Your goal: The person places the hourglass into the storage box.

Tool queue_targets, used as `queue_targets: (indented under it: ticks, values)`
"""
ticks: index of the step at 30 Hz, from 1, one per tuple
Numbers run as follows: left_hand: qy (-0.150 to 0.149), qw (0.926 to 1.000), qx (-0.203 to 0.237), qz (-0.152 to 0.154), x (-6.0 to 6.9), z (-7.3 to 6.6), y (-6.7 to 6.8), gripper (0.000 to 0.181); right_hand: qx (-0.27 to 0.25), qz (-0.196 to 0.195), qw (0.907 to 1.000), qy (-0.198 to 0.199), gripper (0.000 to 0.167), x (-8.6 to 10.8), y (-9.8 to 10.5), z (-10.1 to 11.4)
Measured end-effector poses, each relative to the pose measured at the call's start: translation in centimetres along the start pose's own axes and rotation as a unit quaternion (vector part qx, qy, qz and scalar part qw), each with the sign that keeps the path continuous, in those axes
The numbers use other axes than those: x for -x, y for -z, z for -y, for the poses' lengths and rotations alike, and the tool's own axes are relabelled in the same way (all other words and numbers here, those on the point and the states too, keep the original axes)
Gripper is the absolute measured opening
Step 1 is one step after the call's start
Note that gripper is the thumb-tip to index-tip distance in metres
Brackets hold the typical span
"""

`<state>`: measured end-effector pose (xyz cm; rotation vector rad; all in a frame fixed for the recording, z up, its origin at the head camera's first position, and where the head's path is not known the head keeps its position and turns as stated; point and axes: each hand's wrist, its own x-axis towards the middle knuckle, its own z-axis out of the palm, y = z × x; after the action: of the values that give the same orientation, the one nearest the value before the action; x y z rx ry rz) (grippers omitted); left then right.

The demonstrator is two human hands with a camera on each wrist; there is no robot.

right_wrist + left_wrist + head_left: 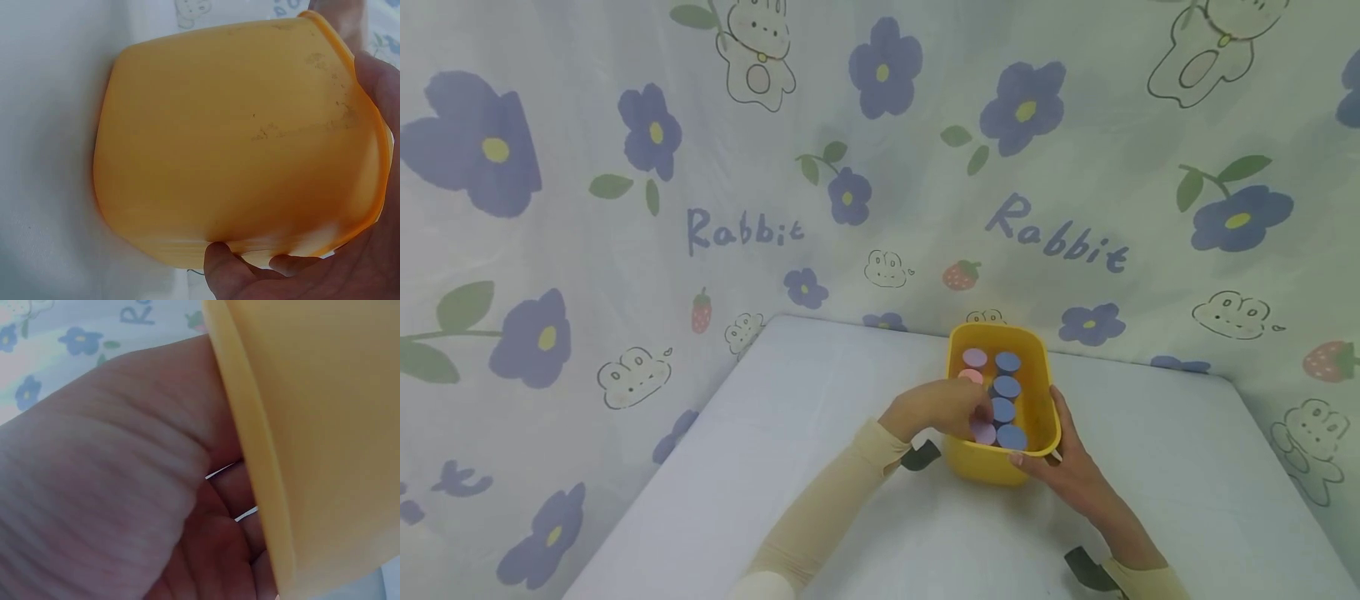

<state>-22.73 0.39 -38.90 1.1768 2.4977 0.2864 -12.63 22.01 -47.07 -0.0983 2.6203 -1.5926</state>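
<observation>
A yellow plastic bin [987,467] stands on the white table, tilted a little toward me. My right hand [1071,475] grips its right side, thumb over the front rim and fingers along the side wall; the right wrist view shows those fingers [231,272] against the yellow wall. Over the left rim, my left hand [942,408] reaches down into the bin, beside a lilac round-topped piece [983,432]. The bin wall hides its fingertips in the left wrist view, so whether they pinch that piece is unclear. Several blue round-topped pieces [1007,387] line up to the right.
Behind the left hand, a pink round top [971,376] and another lilac one [974,358] show in the bin. The white table [820,375] extends on both sides. A curtain with flowers and rabbits [880,167] hangs behind the bin.
</observation>
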Motion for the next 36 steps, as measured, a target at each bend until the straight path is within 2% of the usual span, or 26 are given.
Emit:
queue_targets:
  ticks: [11, 14, 17, 21, 24, 28, 32, 36]
  values:
    - [-0.014, 0.9999, 0.004, -0.001, 0.4, 0.1, 0.1, 0.029, -0.004, 0.003, 1.0000, 0.001, 0.117, -0.2, -0.1, 0.2]
    - [-0.010, 0.9999, 0.011, -0.003, 0.5, 0.2, 0.1, 0.032, -0.001, 0.003, 1.0000, 0.001, 0.117, -0.2, -0.2, 0.2]
    - [-0.001, 0.9994, 0.034, -0.009, 0.8, 0.4, 0.1, 0.035, 0.000, 0.003, 1.0000, 0.004, 0.117, -0.3, -0.2, 0.1]
    - [-0.002, 0.9953, 0.091, -0.034, 1.5, 0.9, 0.0, 0.037, -0.001, 0.003, 0.9999, 0.014, 0.117, -0.3, -0.2, 0.1]
    - [-0.015, 0.9888, 0.132, -0.068, 2.2, 1.2, -0.1, 0.036, -0.001, 0.006, 0.9997, 0.023, 0.118, -0.2, 0.0, 0.2]
    - [-0.033, 0.9756, 0.164, -0.142, 3.5, 1.6, -0.2, 0.033, 0.021, 0.014, 0.9996, 0.011, 0.120, 0.2, 0.7, 0.6]
    - [-0.009, 0.9584, 0.174, -0.226, 5.0, 2.0, -0.2, 0.034, 0.073, 0.006, 0.9971, -0.019, 0.122, 0.7, 1.4, 1.6]
    - [0.024, 0.9387, 0.156, -0.307, 6.3, 2.3, -0.1, 0.034, 0.125, -0.060, 0.9903, -0.001, 0.110, 1.5, 2.3, 3.1]
